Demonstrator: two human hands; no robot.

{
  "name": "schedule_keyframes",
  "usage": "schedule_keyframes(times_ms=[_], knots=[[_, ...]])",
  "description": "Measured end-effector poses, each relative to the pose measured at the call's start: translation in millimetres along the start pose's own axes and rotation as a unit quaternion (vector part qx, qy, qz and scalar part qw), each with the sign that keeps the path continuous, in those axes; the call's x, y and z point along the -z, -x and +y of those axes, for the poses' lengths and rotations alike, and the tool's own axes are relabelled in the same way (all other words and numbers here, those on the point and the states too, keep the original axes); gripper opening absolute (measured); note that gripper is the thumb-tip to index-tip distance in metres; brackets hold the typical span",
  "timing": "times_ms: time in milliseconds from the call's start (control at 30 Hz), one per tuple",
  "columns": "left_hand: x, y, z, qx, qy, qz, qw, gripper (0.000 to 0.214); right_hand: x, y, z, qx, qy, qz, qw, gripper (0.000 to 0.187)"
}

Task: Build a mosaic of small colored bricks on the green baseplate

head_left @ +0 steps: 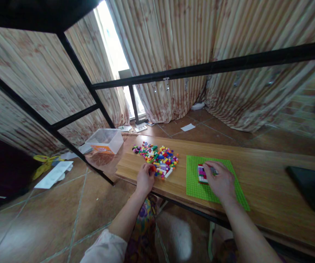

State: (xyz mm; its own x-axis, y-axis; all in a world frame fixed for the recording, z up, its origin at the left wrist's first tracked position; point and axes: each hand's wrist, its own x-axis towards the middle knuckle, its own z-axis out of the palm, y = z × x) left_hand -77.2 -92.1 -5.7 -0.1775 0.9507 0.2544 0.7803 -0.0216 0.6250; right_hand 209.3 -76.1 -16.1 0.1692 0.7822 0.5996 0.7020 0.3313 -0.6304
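My left hand (145,179) is at the near edge of a pile of small colourful toy bricks (157,157), its fingers pinched together. A red brick (154,168) shows at its fingertips. On a green studded baseplate (193,188) sits a small block of bricks (202,174), with white, red, purple and pink pieces. My right hand (221,179) is bent over this block, thumb and fingers closed against its top. The hand covers the block's right part, and whatever is between those fingers is hidden.
The wooden table (264,182) carries a dark phone (311,190) at the right. A clear plastic box (105,140) stands beyond the table's left end. A black metal frame (174,75) runs behind the table, before curtains. Papers (188,127) lie on the tiled floor.
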Motion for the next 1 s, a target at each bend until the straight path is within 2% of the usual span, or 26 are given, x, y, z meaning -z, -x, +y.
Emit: schedule_keyframes(times_ms=[133, 200, 333, 400, 533, 633, 733, 833, 1000], knots=[[0.0, 3.8, 2.8, -0.031, 0.016, 0.061, 0.998, 0.017, 0.6, -0.9, -3.4, 0.004, 0.000, 0.005, 1.000, 0.034], [-1.1, 8.4, 5.5, -0.076, 0.017, 0.063, 0.995, 0.019, -0.4, 1.5, -10.5, 0.009, -0.008, -0.005, 1.000, 0.033], [-7.0, 20.4, 15.5, -0.183, 0.042, 0.015, 0.982, 0.025, -9.2, 18.0, -39.6, 0.022, -0.085, -0.080, 0.993, 0.027], [-10.7, 26.3, 21.9, -0.219, 0.059, -0.009, 0.974, 0.027, -16.3, 28.8, -56.6, 0.013, -0.132, -0.148, 0.980, 0.026], [-18.2, 35.9, 33.8, -0.258, 0.075, -0.059, 0.961, 0.029, -28.9, 41.2, -75.8, -0.070, -0.193, -0.223, 0.953, 0.037], [-23.0, 39.2, 38.9, -0.264, 0.089, -0.082, 0.957, 0.030, -34.3, 41.0, -74.6, -0.113, -0.247, -0.249, 0.930, 0.029], [-26.2, 38.4, 39.4, -0.242, 0.103, -0.086, 0.961, 0.026, -36.5, 38.2, -69.0, -0.146, -0.292, -0.242, 0.914, 0.020], [-27.3, 35.7, 36.8, -0.207, 0.122, -0.092, 0.966, 0.029, -36.6, 36.4, -66.3, -0.160, -0.294, -0.233, 0.913, 0.017], [-23.0, 34.1, 39.1, -0.154, 0.159, -0.132, 0.966, 0.030, -35.4, 36.8, -67.5, -0.136, -0.280, -0.228, 0.923, 0.012]])
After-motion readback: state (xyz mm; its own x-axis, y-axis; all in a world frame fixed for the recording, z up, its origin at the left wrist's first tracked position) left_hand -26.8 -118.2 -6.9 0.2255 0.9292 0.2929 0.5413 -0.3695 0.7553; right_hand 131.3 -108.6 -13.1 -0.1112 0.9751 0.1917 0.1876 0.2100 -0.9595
